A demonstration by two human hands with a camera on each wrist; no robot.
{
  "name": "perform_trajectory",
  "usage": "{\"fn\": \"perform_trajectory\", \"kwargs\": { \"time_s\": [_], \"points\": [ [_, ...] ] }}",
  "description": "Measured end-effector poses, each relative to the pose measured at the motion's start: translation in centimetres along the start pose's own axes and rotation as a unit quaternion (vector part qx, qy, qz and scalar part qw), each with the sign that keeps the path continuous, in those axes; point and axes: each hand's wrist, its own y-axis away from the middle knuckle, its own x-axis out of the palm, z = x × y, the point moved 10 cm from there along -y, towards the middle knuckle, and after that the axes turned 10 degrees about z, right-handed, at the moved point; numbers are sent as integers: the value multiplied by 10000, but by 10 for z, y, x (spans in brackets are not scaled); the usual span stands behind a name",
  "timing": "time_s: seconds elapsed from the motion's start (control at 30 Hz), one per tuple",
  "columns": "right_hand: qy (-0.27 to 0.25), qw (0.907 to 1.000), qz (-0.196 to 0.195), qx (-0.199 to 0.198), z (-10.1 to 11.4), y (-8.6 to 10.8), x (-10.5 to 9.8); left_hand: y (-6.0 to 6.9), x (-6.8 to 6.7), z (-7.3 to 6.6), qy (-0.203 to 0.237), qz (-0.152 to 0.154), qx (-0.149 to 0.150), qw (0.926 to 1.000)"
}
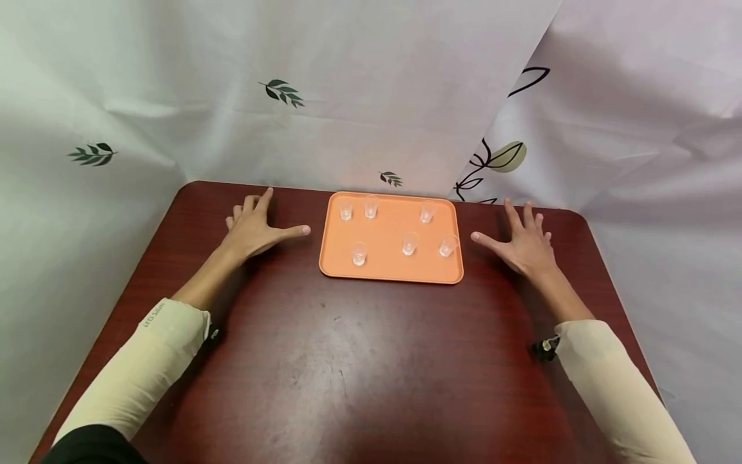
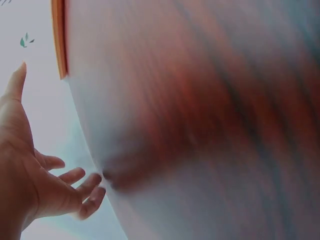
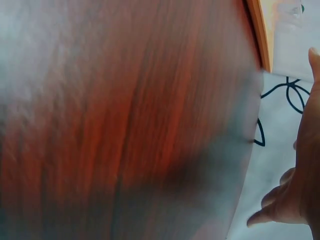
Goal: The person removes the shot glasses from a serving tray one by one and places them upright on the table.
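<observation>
An orange tray (image 1: 382,269) lies at the far edge of the table, with several small clear cups standing on it. Among them are a front left cup (image 1: 359,255), a front middle cup (image 1: 409,244) and a right cup (image 1: 447,246). To the left of the tray my left hand (image 1: 250,227) is spread, its thumb pointing at the tray's side but apart from it. On the other side my right hand (image 1: 526,248) is likewise spread, thumb toward the tray without touching it. Both hands hold nothing. In the left wrist view the tray's edge (image 2: 59,40) shows above the fingers.
The dark red-brown table (image 1: 348,361) stretches toward me in front of the tray. A pale hanging cloth (image 1: 359,116) with leaf prints stands right behind the table's far edge and continues along both sides.
</observation>
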Motion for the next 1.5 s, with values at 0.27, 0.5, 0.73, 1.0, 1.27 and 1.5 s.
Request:
{"fn": "perform_trajectory", "kwargs": {
  "time_s": [0.27, 0.5, 0.73, 1.0, 1.27, 1.5],
  "points": [
    [-428, 9990, 83, -120, 11, 10, 12, 5, 7, -8, 654, 223, 117, 9975],
    [-736, 9967, -36, -338, 18, 16, 16, 3, 7, -21, 819, 143, 408, 9957],
    [-953, 9943, -155, -450, 24, 25, 18, 1, 18, -33, 1332, 491, 513, 9885],
    [-1200, 9883, -371, -867, 42, 27, 17, 0, 34, -44, 2280, 859, 581, 9681],
    [-1230, 9833, -510, -1240, 52, 29, 20, -4, 45, -56, 2546, 1090, 723, 9582],
    [-1364, 9779, -473, -1514, 60, 31, 23, -11, 52, -64, 2486, 1125, 762, 9590]
  ]
}}
